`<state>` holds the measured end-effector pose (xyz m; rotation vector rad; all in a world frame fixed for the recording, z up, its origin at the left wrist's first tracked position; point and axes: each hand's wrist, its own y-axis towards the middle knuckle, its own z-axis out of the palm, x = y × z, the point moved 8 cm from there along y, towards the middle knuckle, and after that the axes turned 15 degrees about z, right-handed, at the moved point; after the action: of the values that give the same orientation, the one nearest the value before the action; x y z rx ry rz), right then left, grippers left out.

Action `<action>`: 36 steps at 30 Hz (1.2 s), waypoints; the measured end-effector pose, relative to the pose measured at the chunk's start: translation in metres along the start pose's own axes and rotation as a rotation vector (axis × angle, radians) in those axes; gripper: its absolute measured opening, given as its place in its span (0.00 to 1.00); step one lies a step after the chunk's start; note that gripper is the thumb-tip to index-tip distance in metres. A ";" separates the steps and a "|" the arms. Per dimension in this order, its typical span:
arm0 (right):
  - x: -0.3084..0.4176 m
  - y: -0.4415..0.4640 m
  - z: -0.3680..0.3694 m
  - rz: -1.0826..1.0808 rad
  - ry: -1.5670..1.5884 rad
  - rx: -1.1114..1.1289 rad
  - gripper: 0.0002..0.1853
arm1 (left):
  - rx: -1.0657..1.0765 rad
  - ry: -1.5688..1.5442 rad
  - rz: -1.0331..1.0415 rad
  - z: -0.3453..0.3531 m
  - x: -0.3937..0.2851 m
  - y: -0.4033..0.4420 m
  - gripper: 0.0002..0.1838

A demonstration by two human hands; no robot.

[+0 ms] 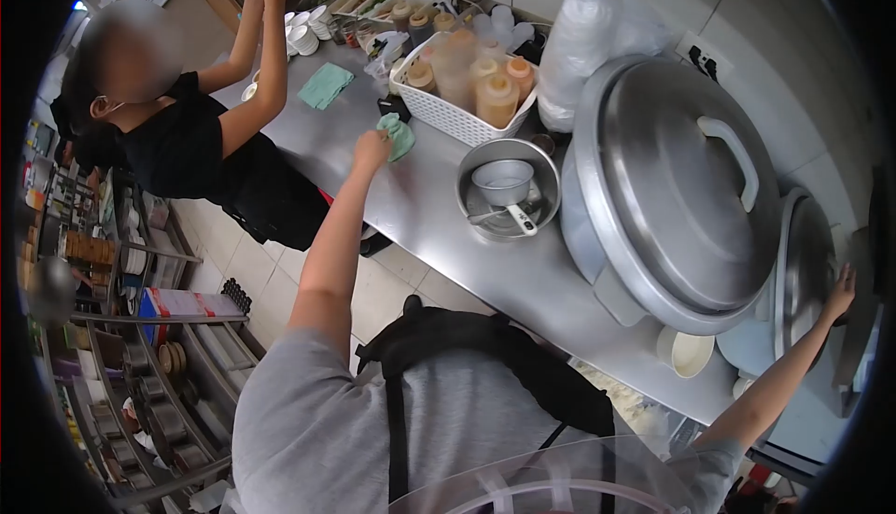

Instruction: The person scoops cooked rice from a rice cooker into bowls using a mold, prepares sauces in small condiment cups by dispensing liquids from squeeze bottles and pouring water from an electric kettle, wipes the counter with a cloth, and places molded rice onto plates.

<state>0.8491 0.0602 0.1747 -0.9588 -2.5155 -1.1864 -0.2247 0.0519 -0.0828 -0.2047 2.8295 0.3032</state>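
Observation:
My left hand [372,148] is closed on a green cloth [399,136] over the steel counter [420,215], beside a white basket [446,122] of squeeze bottles. Far to the right, my right hand [840,295] has its fingers stretched out beside the second, smaller lidded pot [805,262]. Whether it touches the pot or the grey panel behind it, I cannot tell. Between my arms stands a large lidded metal cooker [691,178] with a pale lid handle [733,159]. A metal bowl [464,187] holds a small pan [504,183] and a white-handled utensil [525,222].
Another person [215,131] in black stands at the left end of the counter with arms raised. A second green cloth [326,86] lies flat there. Plastic-wrapped stacks [579,47] stand by the wall. A cream bowl [691,353] sits near the front edge. Shelving [168,365] is at left.

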 end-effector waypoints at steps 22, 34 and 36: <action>0.213 -0.416 -0.265 0.212 0.494 0.152 0.19 | 0.067 0.070 0.082 -0.009 0.229 -0.046 0.29; 0.418 -0.733 -0.064 -0.540 0.511 0.974 0.12 | 0.043 -0.306 0.874 0.069 -0.094 -0.191 0.23; 0.454 -0.769 -0.050 -0.604 0.462 0.975 0.18 | 0.003 -0.361 0.909 0.051 -0.104 -0.179 0.22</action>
<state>0.0094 -0.1230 -0.0725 0.2898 -2.5132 -0.0967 -0.0816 -0.0987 -0.1329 1.0461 2.3737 0.4526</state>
